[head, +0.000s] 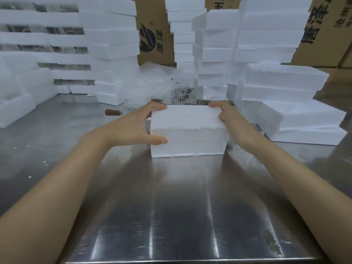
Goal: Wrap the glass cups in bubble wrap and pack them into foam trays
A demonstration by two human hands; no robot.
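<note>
We work at a steel table (181,197), and it bears everything here.

Foam stacks (266,40) ring the far edge from 10 to 2 o'clock, with cardboard cartons (156,35) behind them. We judge these to be stock set within reach but out of the working patch.

At centre sits the closed foam tray pair (187,130), one tray capping another and the seam showing along the near face. Whether cups are inside we cannot tell.

Left hand (133,126) clasps the tray pair at its 9 o'clock end, thumb on the near face and fingers over the far top edge. Right hand (228,115) clasps the 3 o'clock end likewise. We judge the two-sided hold is there to keep the halves aligned, either to seat the cap or to lift the pair away.

A bubble wrap heap (150,80) lies at 11 o'clock, beyond the tray pair.

Loose glass cups (182,94) with brown handles stand just behind the tray pair at 12 o'clock. One more (129,109) is near the left fingers.

Obstruction: pushing forward would strike the cups, and low foam at 3 o'clock crowds the right.
</note>
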